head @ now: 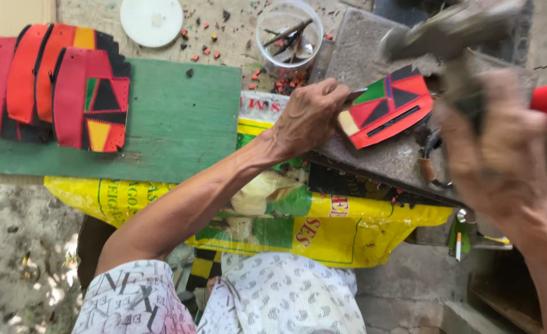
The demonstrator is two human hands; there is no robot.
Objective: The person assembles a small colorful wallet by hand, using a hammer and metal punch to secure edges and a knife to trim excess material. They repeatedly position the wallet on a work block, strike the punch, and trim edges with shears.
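**Left hand pins a patchwork piece on the stone slab while the right hand swings a hammer above it**

The left hand point(310, 114) reaches across from the lower left and presses down on the near end of a red patchwork piece point(388, 108), its grip closed around a thin dark tool whose tip shows just past the knuckles. The piece, red with green, black and yellow triangles and a dark slot along its length, lies tilted on a grey stone slab point(379, 158) at the right of the counter.

The right hand point(499, 145) is raised near the camera and blurred; its grip is wrapped around the handle of a hammer point(453, 31), whose head hangs above the far end of the slab, apart from the piece.

To the left, a green board point(180, 124) carries a row of finished patchwork pieces point(54, 86) in the same colours, overlapping one another. Beyond the board stand a white round lid point(152, 21) and a clear plastic jar point(289, 37) with dark sticks inside, and small red and black scraps are scattered around them. A yellow printed sack point(323, 232) is draped over the near edge of the counter, under the board and the slab. The person's patterned clothing fills the bottom of the view.
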